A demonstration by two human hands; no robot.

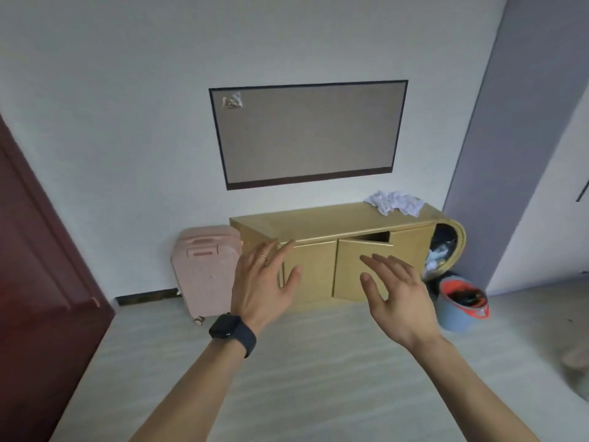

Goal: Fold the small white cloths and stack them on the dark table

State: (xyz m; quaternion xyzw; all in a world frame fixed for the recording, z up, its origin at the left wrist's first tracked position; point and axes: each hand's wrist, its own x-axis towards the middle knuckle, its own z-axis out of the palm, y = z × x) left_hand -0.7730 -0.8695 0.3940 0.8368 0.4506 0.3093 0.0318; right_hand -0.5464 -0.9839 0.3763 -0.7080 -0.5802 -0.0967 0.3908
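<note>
Yellow wooden cabinet against white wall, low, two front doors. Right cabinet door hangs ajar, left one closed. Rounded open end at cabinet's right side, stuffed with dark and pale clutter, contents unclear. Pink suitcase upright, just beside cabinet's left end. Grey screen with dark frame on wall above cabinet, small sticker in its top-left corner. Blue bucket with orange rim on floor near cabinet's right end. Dark red door far left. Grey wall strip right.
</note>
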